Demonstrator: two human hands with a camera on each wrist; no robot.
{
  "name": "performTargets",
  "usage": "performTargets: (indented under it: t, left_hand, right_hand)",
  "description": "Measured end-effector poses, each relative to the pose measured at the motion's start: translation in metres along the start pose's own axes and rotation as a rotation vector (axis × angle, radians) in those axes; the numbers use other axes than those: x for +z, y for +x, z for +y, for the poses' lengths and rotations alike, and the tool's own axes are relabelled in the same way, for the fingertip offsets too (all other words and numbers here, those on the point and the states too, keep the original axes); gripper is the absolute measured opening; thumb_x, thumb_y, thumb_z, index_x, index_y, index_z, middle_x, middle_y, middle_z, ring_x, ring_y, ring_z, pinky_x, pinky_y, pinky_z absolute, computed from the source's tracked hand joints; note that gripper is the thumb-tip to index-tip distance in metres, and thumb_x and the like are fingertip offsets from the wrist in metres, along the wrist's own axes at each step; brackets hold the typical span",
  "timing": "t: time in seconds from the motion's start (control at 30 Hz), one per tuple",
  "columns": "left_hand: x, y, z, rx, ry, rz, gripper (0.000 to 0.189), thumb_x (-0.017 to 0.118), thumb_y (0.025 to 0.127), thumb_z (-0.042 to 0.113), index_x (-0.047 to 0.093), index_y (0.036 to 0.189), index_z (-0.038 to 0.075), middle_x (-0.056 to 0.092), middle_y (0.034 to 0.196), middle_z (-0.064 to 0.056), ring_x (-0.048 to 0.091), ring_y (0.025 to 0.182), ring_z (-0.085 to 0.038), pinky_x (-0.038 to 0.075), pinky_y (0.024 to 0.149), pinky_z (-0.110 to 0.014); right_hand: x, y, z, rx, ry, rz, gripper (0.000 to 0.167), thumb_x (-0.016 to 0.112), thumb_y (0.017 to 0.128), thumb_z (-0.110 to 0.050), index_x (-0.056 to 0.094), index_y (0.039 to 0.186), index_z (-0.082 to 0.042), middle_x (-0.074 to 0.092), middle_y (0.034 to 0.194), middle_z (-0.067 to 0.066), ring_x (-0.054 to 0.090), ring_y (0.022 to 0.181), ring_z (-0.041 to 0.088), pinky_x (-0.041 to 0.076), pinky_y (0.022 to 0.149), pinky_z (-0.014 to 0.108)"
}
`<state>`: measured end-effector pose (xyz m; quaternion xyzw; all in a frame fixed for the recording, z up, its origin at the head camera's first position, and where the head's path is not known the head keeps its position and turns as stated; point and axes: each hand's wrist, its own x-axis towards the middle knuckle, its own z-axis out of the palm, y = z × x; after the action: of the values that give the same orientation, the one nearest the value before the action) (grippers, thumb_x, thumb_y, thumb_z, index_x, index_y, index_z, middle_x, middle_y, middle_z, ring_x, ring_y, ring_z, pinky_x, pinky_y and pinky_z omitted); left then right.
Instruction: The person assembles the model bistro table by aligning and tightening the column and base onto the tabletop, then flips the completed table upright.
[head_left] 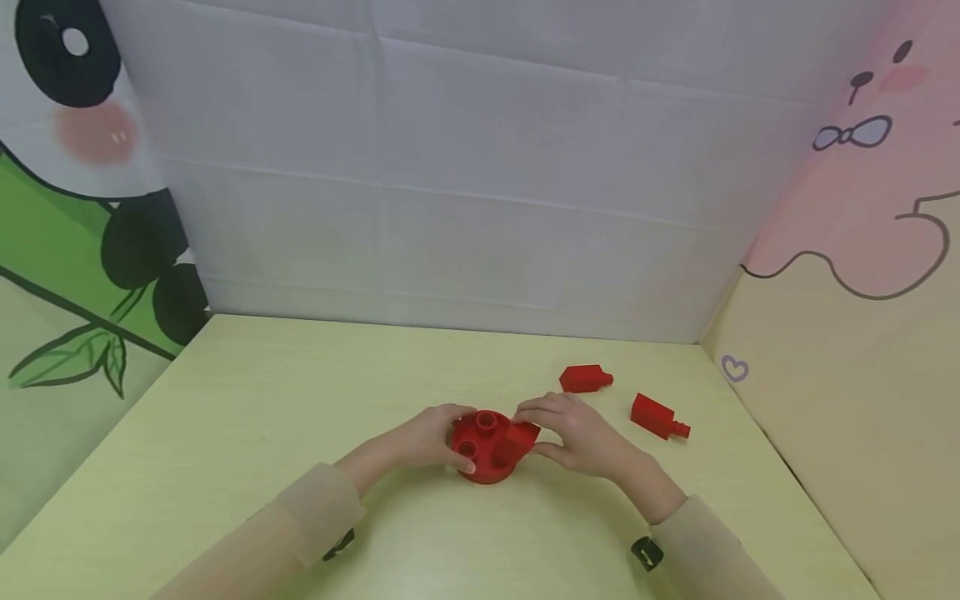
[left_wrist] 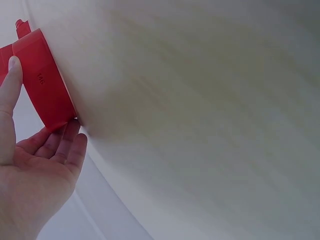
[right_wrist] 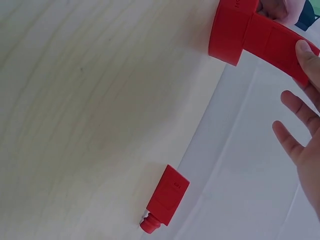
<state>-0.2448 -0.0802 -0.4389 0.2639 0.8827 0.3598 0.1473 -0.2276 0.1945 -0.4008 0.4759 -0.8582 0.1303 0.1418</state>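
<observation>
On the left, the left hand [head_left: 429, 437] is curling its fingers round a round red plastic-looking base [head_left: 484, 457], mid-counter [head_left: 300, 400]. Rightward, the right hand [head_left: 576, 432] is pinching a red angular plastic-looking block [head_left: 523, 438] against it. Joining seems under way, probably calling for bracing and lining-up! Farther right, two red knobbed plastic-looking blocks [head_left: 654, 416] are lying loose.

A red block [head_left: 521, 438] touches a round, socketed red base [head_left: 482, 475].
</observation>
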Motion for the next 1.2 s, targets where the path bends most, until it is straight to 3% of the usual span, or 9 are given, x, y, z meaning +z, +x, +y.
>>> performTargets:
  t: [0.13,0.3,0.43,0.6,0.87,1.07,1.2]
  left_hand:
    - [0.001,0.001,-0.001,-0.010,0.001,-0.003,0.083,0.082,0.071,0.034,0.043,0.139,0.007,0.056,0.125,-0.003,0.052,0.114,-0.021,0.049,0.090,-0.038]
    - [0.003,-0.002,0.001,0.007,0.029,0.033,0.085,0.082,0.072,0.032,0.039,0.141,0.003,0.052,0.132,-0.008,0.048,0.121,-0.027,0.046,0.095,-0.043]
    - [0.010,-0.006,0.012,0.008,0.007,0.116,0.092,0.082,0.071,0.034,0.035,0.143,0.004,0.047,0.137,-0.010,0.044,0.125,-0.029,0.047,0.095,-0.045]
    - [0.025,-0.010,0.036,0.005,-0.104,0.212,0.090,0.082,0.071,0.037,0.036,0.143,0.010,0.050,0.132,-0.007,0.047,0.119,-0.025,0.052,0.085,-0.039]
    - [0.053,-0.008,0.071,-0.042,-0.282,0.417,0.075,0.079,0.074,0.038,0.043,0.136,0.013,0.054,0.124,-0.005,0.050,0.113,-0.022,0.049,0.087,-0.037]
    - [0.067,-0.003,0.088,-0.105,-0.350,0.539,0.062,0.079,0.073,0.040,0.050,0.123,0.018,0.053,0.114,0.001,0.049,0.106,-0.015,0.048,0.085,-0.033]
    - [0.073,0.001,0.095,-0.159,-0.355,0.593,0.055,0.079,0.073,0.039,0.050,0.115,0.019,0.052,0.108,0.004,0.050,0.101,-0.015,0.048,0.079,-0.031]
  right_hand:
    - [-0.001,-0.001,0.002,0.029,0.051,-0.002,0.046,0.078,0.078,-0.022,0.062,0.121,-0.017,0.061,0.121,-0.005,0.055,0.112,0.014,0.046,0.094,0.038]
    - [-0.005,-0.011,0.013,0.214,0.097,-0.002,0.060,0.077,0.078,-0.030,0.053,0.133,-0.021,0.054,0.130,-0.006,0.049,0.121,0.015,0.046,0.096,0.039]
    - [-0.012,-0.029,0.034,0.385,0.051,0.035,0.061,0.077,0.078,-0.030,0.052,0.133,-0.019,0.054,0.130,0.000,0.049,0.121,0.023,0.046,0.096,0.044]
    - [-0.020,-0.055,0.067,0.539,-0.011,0.045,0.056,0.075,0.081,-0.025,0.054,0.130,-0.011,0.054,0.129,0.013,0.047,0.121,0.034,0.042,0.096,0.055]
    - [-0.022,-0.085,0.103,0.682,-0.018,0.005,0.056,0.070,0.084,-0.026,0.051,0.132,-0.006,0.050,0.132,0.020,0.043,0.121,0.042,0.037,0.097,0.060]
    - [-0.020,-0.094,0.121,0.833,0.009,-0.091,0.065,0.068,0.085,-0.039,0.048,0.134,-0.002,0.054,0.127,0.024,0.044,0.117,0.045,0.040,0.091,0.062]
    - [-0.014,-0.094,0.128,0.860,0.020,-0.147,0.065,0.067,0.084,-0.042,0.050,0.130,0.000,0.059,0.116,0.022,0.052,0.104,0.039,0.046,0.084,0.055]
